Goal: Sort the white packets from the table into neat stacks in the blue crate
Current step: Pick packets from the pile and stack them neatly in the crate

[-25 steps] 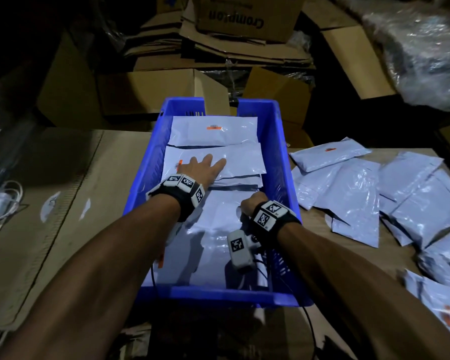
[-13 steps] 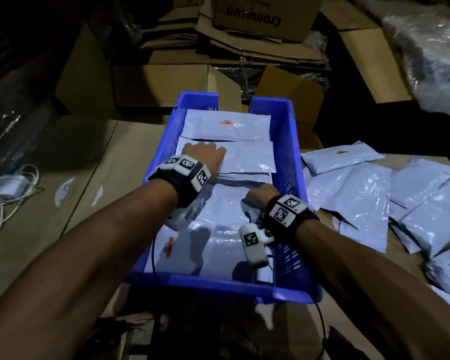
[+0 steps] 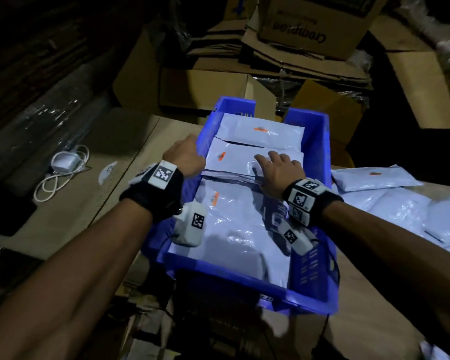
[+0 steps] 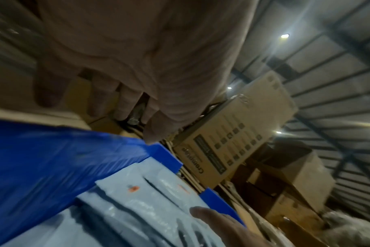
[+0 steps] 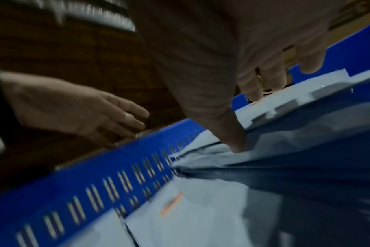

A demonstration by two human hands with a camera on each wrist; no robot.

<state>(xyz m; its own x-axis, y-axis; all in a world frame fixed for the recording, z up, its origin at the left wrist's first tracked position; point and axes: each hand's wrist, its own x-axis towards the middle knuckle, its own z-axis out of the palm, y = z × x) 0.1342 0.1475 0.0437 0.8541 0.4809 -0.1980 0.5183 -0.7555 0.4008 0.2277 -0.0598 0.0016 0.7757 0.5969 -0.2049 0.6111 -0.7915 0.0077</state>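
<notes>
I am looking down at the blue crate sitting on the counter, white packets lying stacked inside it and more loose packets spreading to its right. My right hand is pressing flat, fingers spread, on the middle stack. My left hand is hovering over the crate's left rim; its wrist view is showing relaxed, empty fingers.

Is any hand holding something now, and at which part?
Nothing is held. The right hand lies flat on the middle stack in the crate; the left hand is open over its left rim.
</notes>
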